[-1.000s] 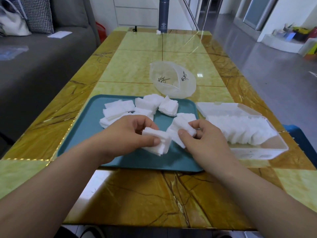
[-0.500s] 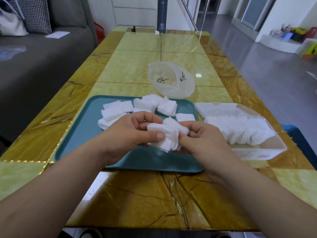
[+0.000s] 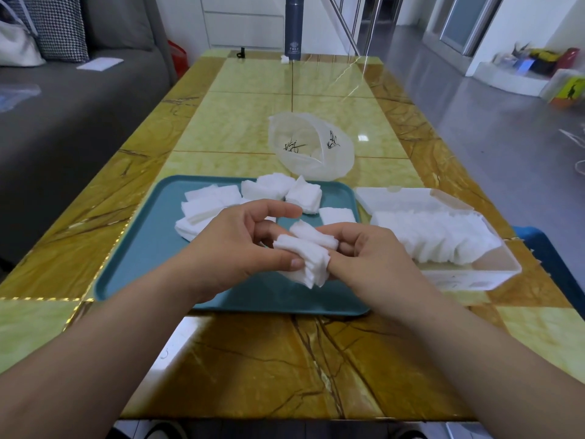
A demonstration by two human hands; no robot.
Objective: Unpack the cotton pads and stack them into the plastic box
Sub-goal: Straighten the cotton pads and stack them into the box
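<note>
Above the teal tray, both hands hold one bundle of white cotton pads. My left hand pinches its left side between thumb and fingers. My right hand grips its right side, thumb on the front. Several loose cotton pads lie in piles on the tray's far half. To the right stands the clear plastic box, lid open at the back, with a row of pads on edge inside. An opened translucent pad bag lies beyond the tray.
The yellow marble-pattern table stretches ahead, with a dark tall bottle at its far end. A grey sofa runs along the left. A blue object sits beside the table at the right edge.
My two hands came together: separate small stacks of pads were joined into one bundle, now held slightly higher between both hands.
</note>
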